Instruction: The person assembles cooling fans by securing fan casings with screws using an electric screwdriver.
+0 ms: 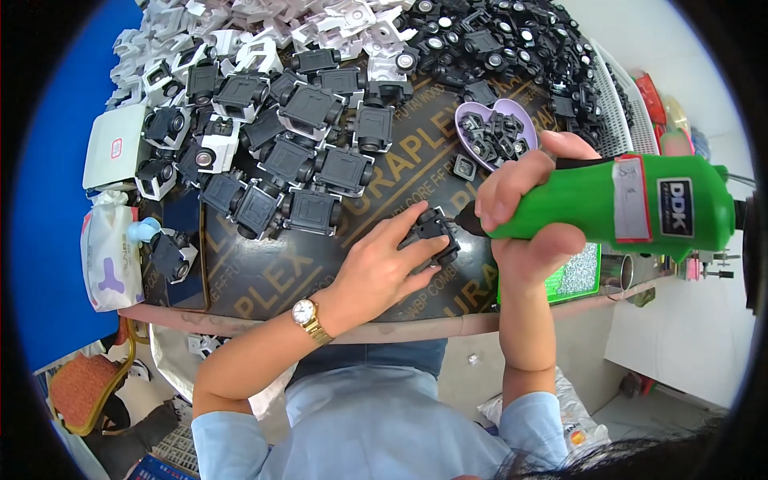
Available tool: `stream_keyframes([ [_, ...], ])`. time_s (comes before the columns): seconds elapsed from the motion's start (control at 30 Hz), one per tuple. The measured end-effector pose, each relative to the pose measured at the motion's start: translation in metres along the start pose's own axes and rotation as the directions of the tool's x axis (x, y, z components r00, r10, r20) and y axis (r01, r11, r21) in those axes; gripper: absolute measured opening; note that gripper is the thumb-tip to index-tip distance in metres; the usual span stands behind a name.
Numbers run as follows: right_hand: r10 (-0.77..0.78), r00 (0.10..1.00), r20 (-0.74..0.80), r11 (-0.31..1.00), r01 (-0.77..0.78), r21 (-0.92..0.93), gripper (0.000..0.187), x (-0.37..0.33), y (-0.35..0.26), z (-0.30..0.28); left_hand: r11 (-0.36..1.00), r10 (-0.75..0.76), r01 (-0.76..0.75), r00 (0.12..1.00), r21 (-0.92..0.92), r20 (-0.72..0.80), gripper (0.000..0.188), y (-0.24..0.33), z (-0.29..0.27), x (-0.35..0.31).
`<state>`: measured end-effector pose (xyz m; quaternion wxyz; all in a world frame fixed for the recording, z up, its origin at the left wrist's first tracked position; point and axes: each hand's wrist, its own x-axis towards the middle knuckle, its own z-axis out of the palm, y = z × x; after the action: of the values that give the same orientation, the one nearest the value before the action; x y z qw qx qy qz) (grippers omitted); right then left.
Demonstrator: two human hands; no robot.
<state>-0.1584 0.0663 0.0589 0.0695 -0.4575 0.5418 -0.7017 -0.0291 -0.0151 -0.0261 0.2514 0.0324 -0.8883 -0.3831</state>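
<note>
My left hand, with a gold wristwatch on its wrist, pins a small black plastic part against the dark worktop. My right hand grips a green electric screwdriver lying sideways, its black tip touching the part's right side. Just behind the tool sits a purple heart-shaped dish holding several small black pieces.
Several black boxy parts crowd the worktop's middle, white ones and small black ones are heaped at the back. A tissue pack lies left. A green tray of screws sits under the tool. An orange chair stands below left.
</note>
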Motion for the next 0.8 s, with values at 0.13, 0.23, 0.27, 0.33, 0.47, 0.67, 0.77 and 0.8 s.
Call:
stream_keyframes([
  [0.13, 0.072, 0.997, 0.029, 0.996, -0.073, 0.042, 0.081, 0.001, 0.007, 0.004, 1.0, -0.022, 0.022, 0.999, -0.013, 0.027, 0.035, 0.001, -0.001, -0.001],
  [0.23, 0.111, 0.99, 0.09, 0.992, -0.115, 0.043, 0.076, -0.001, 0.017, 0.007, 0.999, -0.029, 0.032, 0.995, -0.023, 0.093, 0.033, -0.002, -0.003, -0.002],
  [0.27, 0.144, 0.981, 0.128, 0.984, -0.156, 0.09, 0.072, -0.001, 0.016, 0.007, 0.999, -0.014, 0.018, 0.996, -0.048, 0.089, 0.034, -0.004, -0.003, -0.002],
  [0.33, 0.132, 0.986, 0.105, 0.988, -0.139, 0.061, 0.068, -0.005, 0.018, 0.011, 0.997, -0.003, 0.009, 0.996, -0.073, 0.084, 0.034, -0.006, -0.003, -0.003],
  [0.47, 0.097, 0.995, 0.038, 0.979, -0.102, 0.175, 0.047, -0.01, 0.023, 0.011, 0.997, -0.02, 0.026, 0.997, -0.077, 0.078, 0.035, -0.004, -0.003, -0.005],
  [0.67, -0.092, 0.983, -0.158, 0.987, 0.069, -0.143, 0.035, -0.012, 0.027, 0.024, 0.998, 0.007, -0.005, 0.999, -0.061, 0.035, 0.036, -0.003, 0.0, -0.005],
  [0.77, 0.027, 0.961, -0.277, 1.0, -0.023, 0.016, 0.034, -0.013, 0.018, 0.024, 0.999, 0.03, -0.028, 0.999, -0.046, 0.038, 0.037, -0.004, 0.002, -0.005],
  [0.8, -0.014, 0.979, -0.202, 0.989, -0.016, -0.149, 0.028, -0.012, 0.014, 0.021, 0.998, 0.042, -0.04, 0.999, -0.039, 0.035, 0.037, -0.003, 0.003, -0.004],
])
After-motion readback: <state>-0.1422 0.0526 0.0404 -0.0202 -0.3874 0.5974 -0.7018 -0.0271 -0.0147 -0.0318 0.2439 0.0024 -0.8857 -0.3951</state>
